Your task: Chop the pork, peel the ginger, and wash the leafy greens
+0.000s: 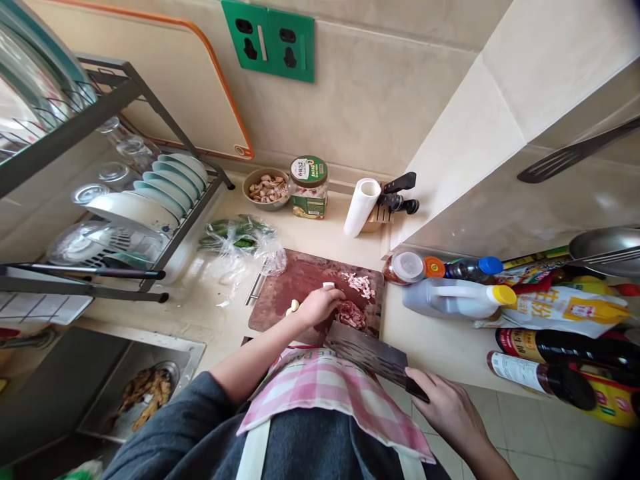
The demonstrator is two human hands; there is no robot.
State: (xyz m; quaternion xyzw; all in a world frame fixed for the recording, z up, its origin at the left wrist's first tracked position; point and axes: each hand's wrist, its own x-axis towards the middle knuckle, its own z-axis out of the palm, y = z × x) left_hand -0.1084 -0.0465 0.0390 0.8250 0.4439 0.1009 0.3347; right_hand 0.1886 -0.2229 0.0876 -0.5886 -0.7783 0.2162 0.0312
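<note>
Gripping the cleaver (pixel 367 352) by its handle, the right hand (pixel 443 401) holds it slanted over the near edge of the board (pixel 306 272), blade end just beside the meat (pixel 351 315). Left hand (pixel 323 305) is over the board, fingers bent, at the meat's left side; can't tell from this angle whether it's pinching anything or touching the meat.

Meat sits on the right half of the board, pale bits (pixel 360 285) behind it, cloves (pixel 293 307) left of the forearm. Board is on the bench (pixel 417 341).

Risks: blade end is near the left hand and wrist, so a stray swing or unguarded fingertips could mean a cut. Meat looks moist; if it slides under the edge, the blade could skid. Blade also overlaps the apron (pixel 320 387) in view; depth unclear, but if they're close, cloth could snag. Wide sideways sweep could push bits or cloves off the board.
</note>
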